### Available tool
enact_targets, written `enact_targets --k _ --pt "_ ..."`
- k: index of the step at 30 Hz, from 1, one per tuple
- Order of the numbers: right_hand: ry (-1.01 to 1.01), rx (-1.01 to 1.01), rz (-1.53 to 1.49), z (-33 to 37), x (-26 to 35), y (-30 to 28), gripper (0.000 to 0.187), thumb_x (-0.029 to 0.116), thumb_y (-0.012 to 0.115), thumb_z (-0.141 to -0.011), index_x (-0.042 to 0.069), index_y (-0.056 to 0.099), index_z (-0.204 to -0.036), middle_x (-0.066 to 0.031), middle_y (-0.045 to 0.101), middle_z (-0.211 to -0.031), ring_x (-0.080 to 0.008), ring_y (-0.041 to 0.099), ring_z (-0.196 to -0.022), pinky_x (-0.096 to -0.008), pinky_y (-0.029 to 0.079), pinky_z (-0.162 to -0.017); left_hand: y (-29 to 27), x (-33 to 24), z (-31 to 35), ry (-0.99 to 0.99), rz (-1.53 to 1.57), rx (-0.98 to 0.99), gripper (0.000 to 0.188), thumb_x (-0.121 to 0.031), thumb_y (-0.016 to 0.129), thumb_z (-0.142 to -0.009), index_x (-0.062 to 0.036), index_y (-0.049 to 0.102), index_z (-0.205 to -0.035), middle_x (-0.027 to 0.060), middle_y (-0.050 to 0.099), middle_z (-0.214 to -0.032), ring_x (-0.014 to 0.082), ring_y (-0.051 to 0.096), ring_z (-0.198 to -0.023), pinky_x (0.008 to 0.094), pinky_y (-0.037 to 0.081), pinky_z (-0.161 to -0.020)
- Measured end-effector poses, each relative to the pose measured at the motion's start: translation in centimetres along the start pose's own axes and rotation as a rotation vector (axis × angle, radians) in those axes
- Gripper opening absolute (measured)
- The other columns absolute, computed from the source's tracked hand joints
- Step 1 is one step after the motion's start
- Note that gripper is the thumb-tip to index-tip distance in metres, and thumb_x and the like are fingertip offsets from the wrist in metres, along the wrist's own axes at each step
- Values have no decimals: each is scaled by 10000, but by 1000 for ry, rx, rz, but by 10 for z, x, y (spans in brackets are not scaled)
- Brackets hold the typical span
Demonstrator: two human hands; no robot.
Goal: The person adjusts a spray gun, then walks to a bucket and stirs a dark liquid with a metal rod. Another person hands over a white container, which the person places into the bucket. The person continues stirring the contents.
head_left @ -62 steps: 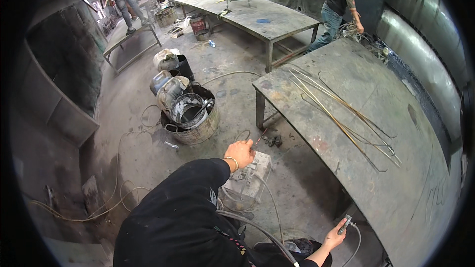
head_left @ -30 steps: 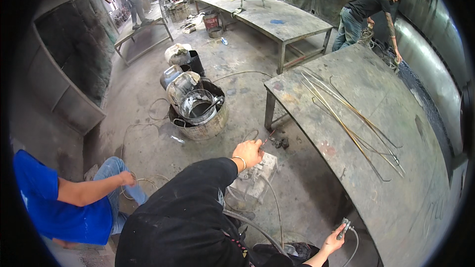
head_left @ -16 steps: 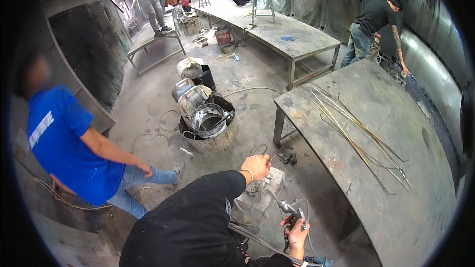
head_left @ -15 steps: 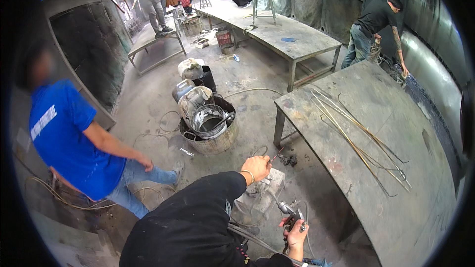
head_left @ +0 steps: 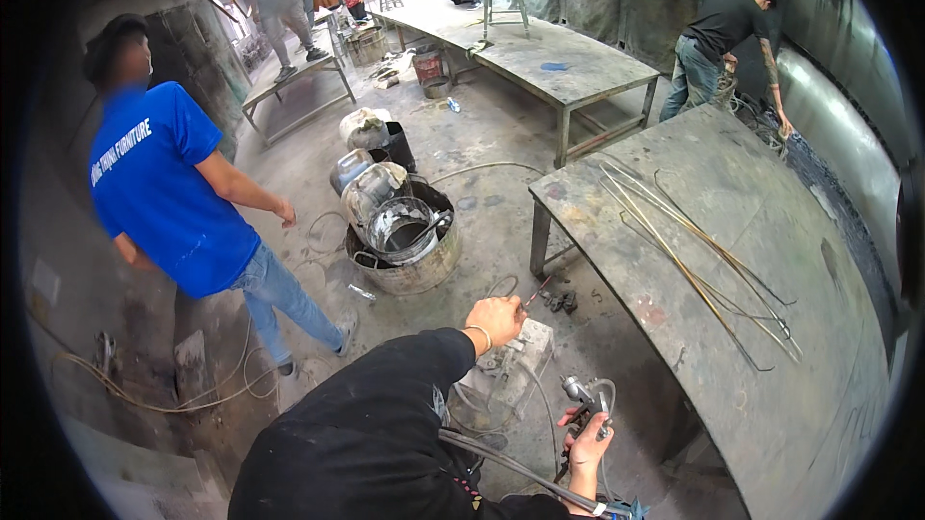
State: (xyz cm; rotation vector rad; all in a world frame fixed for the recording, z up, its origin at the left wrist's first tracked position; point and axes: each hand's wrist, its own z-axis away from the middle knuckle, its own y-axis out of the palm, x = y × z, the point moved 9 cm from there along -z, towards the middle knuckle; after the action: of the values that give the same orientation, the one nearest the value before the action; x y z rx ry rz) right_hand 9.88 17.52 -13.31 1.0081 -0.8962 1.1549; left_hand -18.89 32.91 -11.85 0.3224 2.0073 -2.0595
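Left: co-worker in blue shirt (head_left: 164, 192), upright, jeans. Then stained tub (head_left: 424, 274) on floor, bucket (head_left: 401, 234) inside. My left hand (head_left: 494, 319), bracelet on wrist, over pale block (head_left: 533, 339): fingers curled, cannot tell what they grip. Next, spray gun (head_left: 581, 409) in my right hand (head_left: 586, 445), fingers wrapped round its handle, near table edge. Rightmost: grey table (head_left: 771, 414), thin bent rods (head_left: 701, 291) lying across it.

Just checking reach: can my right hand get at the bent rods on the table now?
Probably not: your right hand grips a spray gun, and the rods lie farther off on the table.
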Motion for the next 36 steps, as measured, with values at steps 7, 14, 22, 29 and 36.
enact_targets --k 7,14,22,29,36 --pt "24 73 -41 0 3 14 833 719 363 -1037 -55 669 -994 -123 697 -730 -95 422 -398 -259 307 -386 -4 -3 3 3 21 -19 293 -362 598 -970 -77 641 -1027 172 743 -978 400 714 -923 522 557 -821" --pt "78 117 -34 0 0 21 929 806 297 -993 -54 648 -1011 -122 680 -704 -86 398 -397 -260 291 -381 -2 -2 2 10 -1 -18 298 -360 591 -973 -71 637 -1033 176 739 -977 405 711 -930 525 555 -825" --pt "83 136 -73 -2 -2 22 846 722 373 -1036 -67 680 -1014 -129 708 -749 -94 413 -395 -261 303 -391 0 -2 0 13 -4 2 291 -354 589 -977 -71 632 -1029 176 737 -983 409 710 -929 526 557 -825" --pt "111 133 -49 -1 -4 23 858 727 371 -1033 -74 679 -1016 -132 713 -756 -89 403 -394 -258 298 -397 0 -2 -1 12 -10 -3 291 -360 596 -974 -76 636 -1022 180 736 -983 406 713 -924 525 560 -823" --pt "122 136 -55 0 -6 21 882 753 388 -1013 -78 682 -1008 -126 717 -751 -88 405 -392 -262 302 -395 2 -1 -1 8 -18 -16 291 -370 599 -975 -86 640 -1021 165 741 -991 396 716 -929 523 563 -822"
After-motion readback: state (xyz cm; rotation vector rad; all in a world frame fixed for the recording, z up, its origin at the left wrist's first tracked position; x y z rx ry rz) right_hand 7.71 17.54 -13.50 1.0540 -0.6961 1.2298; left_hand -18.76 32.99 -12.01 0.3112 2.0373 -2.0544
